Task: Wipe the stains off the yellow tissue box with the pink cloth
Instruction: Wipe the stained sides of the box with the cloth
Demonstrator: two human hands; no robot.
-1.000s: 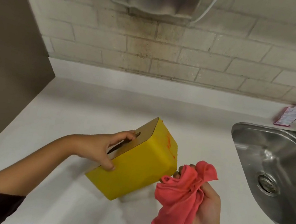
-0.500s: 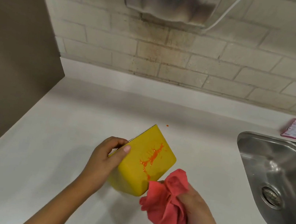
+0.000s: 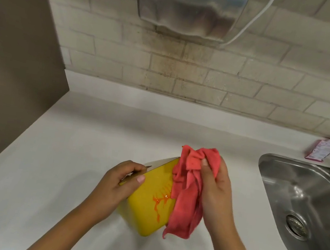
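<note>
The left hand (image 3: 117,184) is clamped around the left side of the yellow tissue box (image 3: 148,203), thumb hooked over the top edge, and the box is tipped up off the white desk (image 3: 47,160) so its stained face looks straight at the camera. A sensible hold: it braces the box against the push of a wipe and keeps the mess in plain sight. Over on the right, the right hand (image 3: 214,188) is closed on the bunched pink cloth (image 3: 187,194), fingers wrapped round the wad, and the cloth is pressed against the right part of that yellow face, its loose tail hanging down past the near edge. The orange stain (image 3: 157,204) shows just left of the cloth, a splash with drips running toward the near edge, so by the look of it the wiping is only starting and most of the mark remains. Bunching the cloth gives a thick pad to press with. The steel sink (image 3: 301,209) sits well apart on the right, and a metal dispenser (image 3: 190,6) hangs on the far brick wall.
</note>
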